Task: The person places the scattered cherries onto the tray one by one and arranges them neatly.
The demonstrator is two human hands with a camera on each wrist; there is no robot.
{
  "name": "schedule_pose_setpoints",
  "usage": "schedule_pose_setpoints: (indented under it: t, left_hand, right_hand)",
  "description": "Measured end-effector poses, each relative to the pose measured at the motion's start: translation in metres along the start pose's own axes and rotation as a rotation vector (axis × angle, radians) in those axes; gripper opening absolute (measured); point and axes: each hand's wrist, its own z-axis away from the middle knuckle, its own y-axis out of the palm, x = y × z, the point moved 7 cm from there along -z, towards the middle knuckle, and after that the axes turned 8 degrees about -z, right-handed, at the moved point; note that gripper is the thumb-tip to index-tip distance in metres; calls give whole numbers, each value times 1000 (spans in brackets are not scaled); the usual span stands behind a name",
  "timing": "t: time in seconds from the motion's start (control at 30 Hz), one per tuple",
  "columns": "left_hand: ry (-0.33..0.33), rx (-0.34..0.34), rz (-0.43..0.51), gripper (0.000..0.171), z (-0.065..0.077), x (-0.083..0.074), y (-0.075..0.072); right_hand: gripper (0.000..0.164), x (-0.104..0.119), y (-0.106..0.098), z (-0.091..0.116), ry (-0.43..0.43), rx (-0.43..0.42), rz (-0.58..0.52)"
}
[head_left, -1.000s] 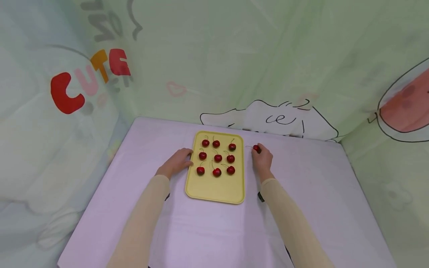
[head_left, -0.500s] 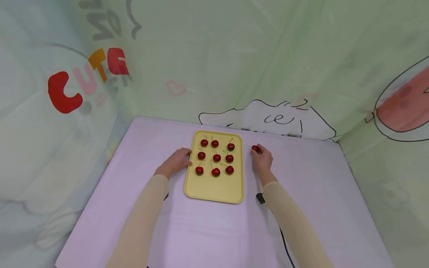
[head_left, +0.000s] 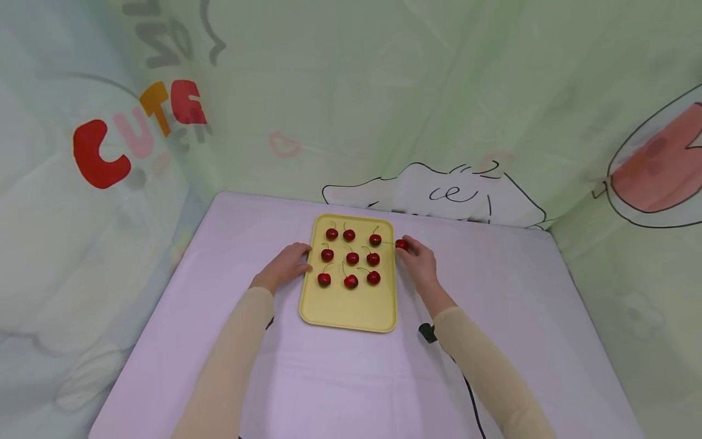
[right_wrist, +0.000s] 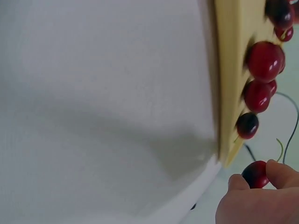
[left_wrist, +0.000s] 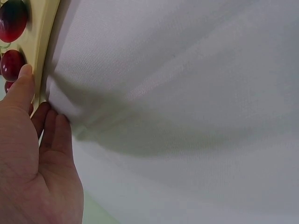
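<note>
A yellow rectangular tray [head_left: 348, 310] lies on the table, with several dark red stemmed cherries [head_left: 353, 258] set in three rows on it. At its left edge my left hand [head_left: 282, 267] holds the rim; in the left wrist view the thumb [left_wrist: 24, 84] lies at the rim and the other fingers are against the outer side. My right hand [head_left: 420, 263] pinches a single cherry [head_left: 402, 244] between thumb and fingers, right by the tray's upper right edge. That cherry's thin stem points left over the rim, toward the right-hand top cherry [head_left: 375, 239].
A lilac cloth [head_left: 510, 292] covers the table. A small black object [head_left: 428, 333] with a black cable [head_left: 473, 402] shows beside the right forearm. Printed curtains [head_left: 340, 110] stand behind and at both sides. The tray's front part is bare yellow.
My right hand has carried the pinched cherry left, from the cloth beside the tray to its right rim. My left hand keeps its place at the left edge. The view has shifted slightly.
</note>
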Motion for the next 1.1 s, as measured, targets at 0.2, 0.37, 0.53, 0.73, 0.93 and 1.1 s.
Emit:
schedule_pose_setpoints:
  t: [0.2,0.37,0.53,0.73,0.93,1.1]
  left_hand:
    - [2,1,-5,55,-3,5,4]
    - [12,-5,-7,55,-4,6,5]
    - [15,-5,-1,55,-1,3,1]
    - [22,-8,-1,54,0,0,-1]
    - [51,-20,-2,53,2,-3,-3]
    - [58,-25,-20,53,1,-3,-4]
  right_hand:
    - [50,9,26,21,-12,111,-7]
    - [49,15,48,41,-46,221,29]
    - [47,15,69,58,-76,315,73]
    - [45,12,93,77,-113,400,123]
    - [43,10,113,92,-164,503,158]
    - [40,8,127,100,-246,566,277]
